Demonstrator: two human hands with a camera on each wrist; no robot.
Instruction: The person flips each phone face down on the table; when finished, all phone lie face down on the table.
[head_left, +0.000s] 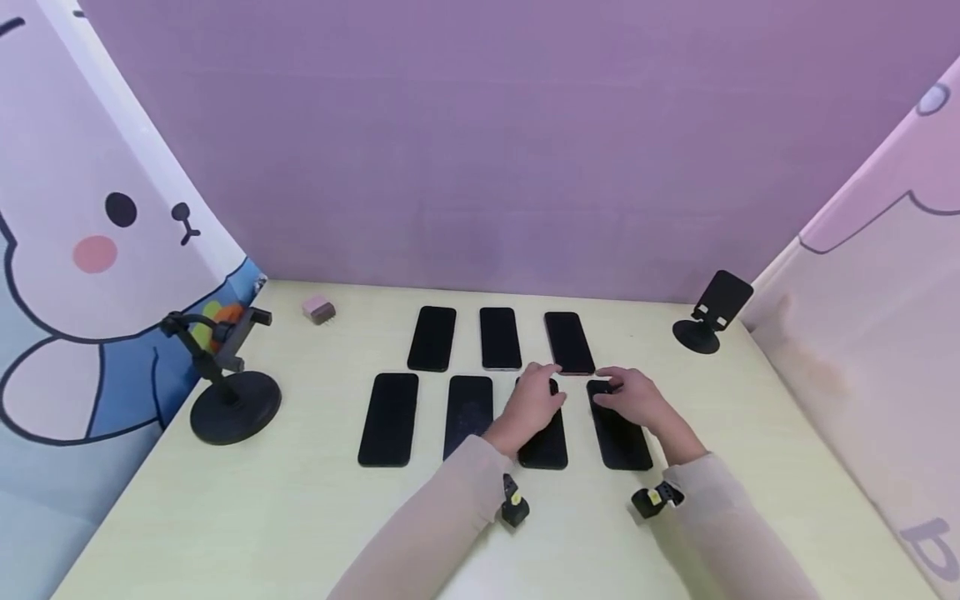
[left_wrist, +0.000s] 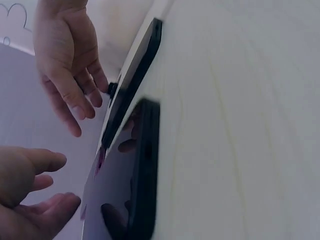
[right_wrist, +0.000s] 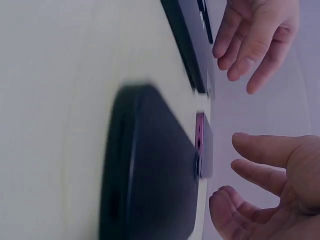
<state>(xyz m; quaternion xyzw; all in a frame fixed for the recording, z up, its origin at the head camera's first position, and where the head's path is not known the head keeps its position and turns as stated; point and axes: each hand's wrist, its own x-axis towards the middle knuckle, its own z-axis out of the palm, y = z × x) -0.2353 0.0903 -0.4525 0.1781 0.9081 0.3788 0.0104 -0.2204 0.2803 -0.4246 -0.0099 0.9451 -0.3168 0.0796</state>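
Several black smartphones lie flat in two rows, screens up. My left hand (head_left: 531, 408) hovers over a front-row phone (head_left: 546, 446), its fingers loosely bent with nothing between them. Over the rightmost front phone (head_left: 626, 442) is my right hand (head_left: 636, 398), thumb and fingers spread apart. Gaps show between the hands and the phones in both wrist views. Just beyond the fingertips lies a back-row phone (head_left: 570, 342) with a pinkish edge (right_wrist: 200, 135). The left hand partly covers the phone beneath it.
Left of the hands are two front phones (head_left: 388, 419) (head_left: 468, 412) and two back ones (head_left: 432, 337) (head_left: 500, 337). A black stand with a round base (head_left: 236, 408) is at left, a small black holder (head_left: 712, 312) at back right, a pinkish block (head_left: 318, 309) at back left.
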